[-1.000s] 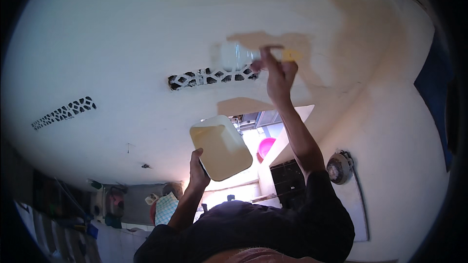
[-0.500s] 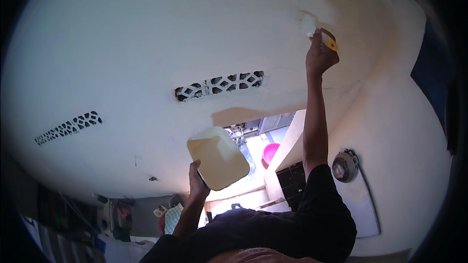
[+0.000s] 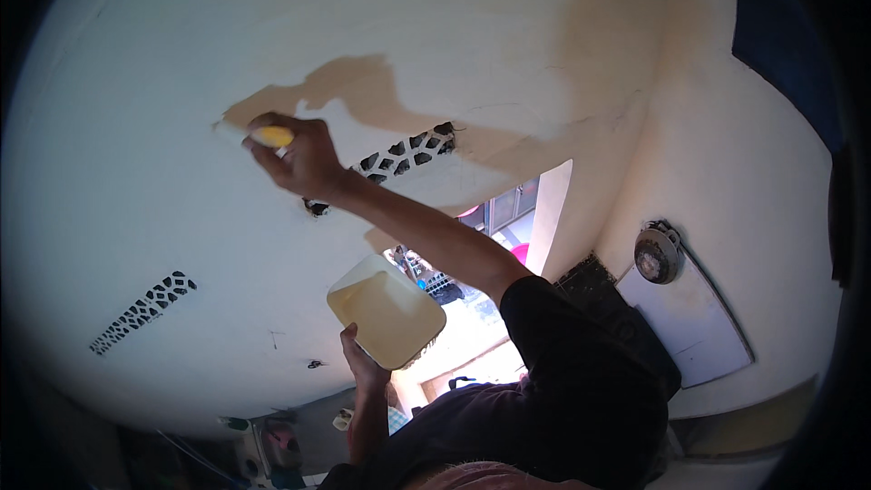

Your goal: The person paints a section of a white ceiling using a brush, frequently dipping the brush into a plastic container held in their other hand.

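My right hand (image 3: 311, 161) reaches across to the left, its fingers closed around a paintbrush (image 3: 273, 136) with a yellow handle. The pale brush tip is at the light-coloured wall (image 3: 181, 63), left of the long vent opening; it is blurred, so contact is hard to judge. Lower down, my left hand (image 3: 365, 363) grips a cream rectangular tub (image 3: 404, 318) by its near edge, thumb on the rim. The tub is tilted with its inside showing, and whether anything liquid lies in it cannot be made out.
One patterned vent (image 3: 413, 154) is partly behind my right forearm; another vent (image 3: 145, 308) lies at far left. A bright doorway opens beyond the tub. On the right, a round metal pan (image 3: 658, 254) hangs by a white board (image 3: 694, 318); dark blue cloth (image 3: 785, 45) is above.
My right hand has swept the paintbrush from the upper right far over to the left, past the vent. The tub in my left hand has shifted slightly left and down in view.
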Tool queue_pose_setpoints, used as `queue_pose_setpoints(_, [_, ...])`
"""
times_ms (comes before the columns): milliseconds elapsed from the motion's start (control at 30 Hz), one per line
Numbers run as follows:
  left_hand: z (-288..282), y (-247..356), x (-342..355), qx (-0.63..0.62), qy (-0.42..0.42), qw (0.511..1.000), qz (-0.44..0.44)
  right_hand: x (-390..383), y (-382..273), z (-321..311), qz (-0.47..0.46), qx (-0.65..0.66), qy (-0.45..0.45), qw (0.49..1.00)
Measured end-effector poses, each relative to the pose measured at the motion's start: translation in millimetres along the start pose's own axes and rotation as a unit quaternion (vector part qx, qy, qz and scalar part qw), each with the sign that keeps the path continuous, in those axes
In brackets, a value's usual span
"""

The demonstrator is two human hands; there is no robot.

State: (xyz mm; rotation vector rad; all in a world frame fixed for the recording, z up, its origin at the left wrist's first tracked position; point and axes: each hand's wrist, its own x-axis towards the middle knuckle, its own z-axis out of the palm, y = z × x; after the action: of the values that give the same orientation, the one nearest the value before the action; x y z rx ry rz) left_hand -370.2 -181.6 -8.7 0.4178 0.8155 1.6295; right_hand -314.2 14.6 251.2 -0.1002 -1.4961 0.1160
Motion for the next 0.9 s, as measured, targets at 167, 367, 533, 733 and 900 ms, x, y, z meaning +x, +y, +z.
queue_pose_setpoints(167, [9, 2, -1, -0.006, 0.005, 1.000, -0.005, 22, 87, -111, -0.042, -0.124, 0.120, 0.984])
queue_pose_setpoints(367, [13, 6, -2, -0.037, 0.011, 0.999, -0.033, 37, 99, -293, 0.004, -0.363, 0.286, 0.887])
queue_pose_setpoints(533, [3, -2, 8, -0.016, -0.021, 0.999, -0.028, 38, 89, -225, -0.032, -0.454, 0.218, 0.863])
queue_pose_setpoints(733, [6, 3, -3, 0.004, 0.018, 1.000, 0.008, 13, 17, -24, -0.094, -0.112, 0.085, 0.986])
queue_pose_setpoints(900, [6, 3, 1, 0.045, 0.007, 0.998, 0.038, 22, 30, -66, -0.001, -0.059, 0.024, 0.998])
